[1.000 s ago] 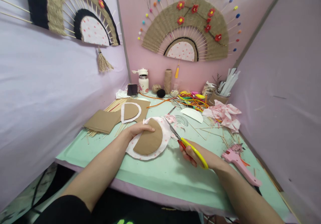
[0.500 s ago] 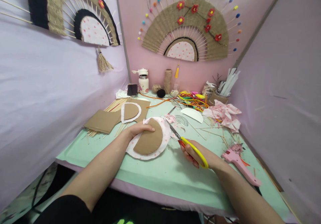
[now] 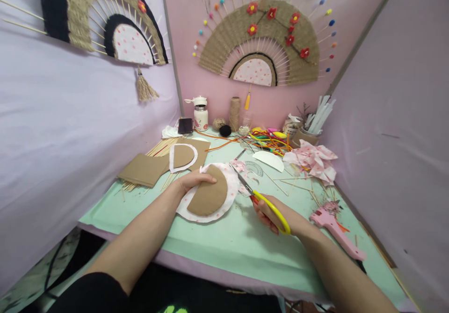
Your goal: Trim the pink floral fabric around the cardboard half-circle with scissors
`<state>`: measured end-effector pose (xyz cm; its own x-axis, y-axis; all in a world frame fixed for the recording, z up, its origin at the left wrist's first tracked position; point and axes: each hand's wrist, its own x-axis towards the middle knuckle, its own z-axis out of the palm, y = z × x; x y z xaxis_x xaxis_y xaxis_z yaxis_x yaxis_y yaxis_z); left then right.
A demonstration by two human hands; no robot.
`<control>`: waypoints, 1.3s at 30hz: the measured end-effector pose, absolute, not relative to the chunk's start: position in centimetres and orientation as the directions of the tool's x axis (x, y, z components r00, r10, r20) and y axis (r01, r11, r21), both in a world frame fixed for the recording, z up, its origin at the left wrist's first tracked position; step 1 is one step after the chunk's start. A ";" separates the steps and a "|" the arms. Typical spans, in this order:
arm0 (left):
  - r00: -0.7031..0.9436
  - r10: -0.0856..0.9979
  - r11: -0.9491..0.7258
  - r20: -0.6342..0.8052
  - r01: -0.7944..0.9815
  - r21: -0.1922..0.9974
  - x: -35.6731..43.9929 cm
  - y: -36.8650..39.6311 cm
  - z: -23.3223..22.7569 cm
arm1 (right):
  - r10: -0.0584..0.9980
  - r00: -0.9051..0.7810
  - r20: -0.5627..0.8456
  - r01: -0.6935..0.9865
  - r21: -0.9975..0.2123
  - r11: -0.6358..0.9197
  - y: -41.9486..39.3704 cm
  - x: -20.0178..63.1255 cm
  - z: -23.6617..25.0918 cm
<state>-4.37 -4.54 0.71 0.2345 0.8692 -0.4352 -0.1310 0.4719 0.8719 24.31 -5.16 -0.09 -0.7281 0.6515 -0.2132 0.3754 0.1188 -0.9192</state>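
My left hand (image 3: 196, 179) grips a brown cardboard half-disc (image 3: 207, 196) together with the white, pink-dotted fabric (image 3: 231, 189) under it, thumb on top of the cardboard. The fabric sticks out as a wide rim around the card's curved side and below its straight side. In my right hand (image 3: 268, 214) is a pair of scissors (image 3: 270, 206) with yellow and red handles, my fingers wrapped round them. The blades point up and left, and their tips reach the fabric's upper right edge. Pink fabric scraps (image 3: 239, 165) lie just beyond the tips.
A second half-disc with a fabric rim (image 3: 183, 157) lies on cardboard sheets (image 3: 140, 170) at left. Behind are a clear protractor (image 3: 254, 168), a white half-disc (image 3: 268, 160) and colourful pipe cleaners (image 3: 266, 140). Crumpled pink fabric (image 3: 310, 157) and a pink glue gun (image 3: 336, 233) are at right.
The scissors and my right hand have shifted only very slightly. My left hand, the cardboard and the fabric stay practically where they were.
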 end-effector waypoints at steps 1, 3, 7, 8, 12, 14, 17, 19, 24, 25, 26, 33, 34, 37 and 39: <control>0.230 0.871 0.470 -0.435 -0.127 0.874 -4.4 -4.5 0.7 | 0.650 -0.729 -0.216 0.373 -0.921 0.112 -5.2 24.3 -0.1; 0.226 0.869 0.472 -0.440 -0.117 0.874 -4.4 -4.6 0.8 | 0.644 -0.731 -0.228 0.373 -0.923 0.097 -5.2 24.3 -0.2; 0.230 0.861 0.487 -0.454 -0.112 0.866 -4.3 -4.7 1.1 | 0.629 -0.734 -0.255 0.393 -0.916 0.087 -5.2 24.4 -0.1; 0.229 0.860 0.489 -0.456 -0.114 0.865 -4.2 -4.7 1.2 | 0.620 -0.743 -0.253 0.389 -0.917 0.092 -5.3 24.4 0.0; 0.230 0.859 0.492 -0.457 -0.127 0.861 -4.1 -4.8 1.4 | 0.587 -0.780 -0.218 0.353 -0.927 0.126 -5.3 24.6 0.2; 0.234 0.859 0.492 -0.456 -0.129 0.861 -4.1 -4.8 1.3 | 0.584 -0.784 -0.212 0.353 -0.926 0.137 -5.3 24.6 0.2; 0.237 0.862 0.484 -0.448 -0.122 0.866 -4.3 -4.7 1.0 | 0.577 -0.789 -0.213 0.351 -0.926 0.138 -5.3 24.6 0.2; 0.243 0.866 0.474 -0.438 -0.116 0.873 -4.4 -4.6 0.8 | 0.572 -0.793 -0.210 0.349 -0.926 0.143 -5.2 24.6 0.2; 0.268 0.863 0.470 -0.428 -0.113 0.876 -4.5 -4.6 0.7 | 0.572 -0.791 -0.217 0.359 -0.922 0.147 -5.2 24.6 0.2; 0.272 0.862 0.469 -0.427 -0.114 0.876 -4.5 -4.6 0.7 | 0.580 -0.784 -0.222 0.369 -0.918 0.147 -5.2 24.6 0.2; 0.275 0.861 0.471 -0.427 -0.115 0.875 -4.5 -4.6 0.7 | 0.589 -0.776 -0.227 0.380 -0.913 0.148 -5.2 24.6 0.2; 0.265 0.864 0.467 -0.428 -0.104 0.878 -4.5 -4.7 0.7 | 0.622 -0.745 -0.242 0.421 -0.894 0.155 -5.4 24.5 0.4; 0.262 0.865 0.465 -0.427 -0.102 0.879 -4.5 -4.7 0.6 | 0.627 -0.741 -0.242 0.419 -0.895 0.150 -5.3 24.5 0.4; 0.256 0.868 0.464 -0.426 -0.108 0.879 -4.6 -4.6 0.5 | 0.635 -0.730 -0.253 0.418 -0.900 0.122 -5.2 24.5 0.1; 0.259 0.869 0.460 -0.421 -0.110 0.881 -4.6 -4.5 0.4 | 0.636 -0.728 -0.256 0.416 -0.902 0.114 -5.1 24.5 0.0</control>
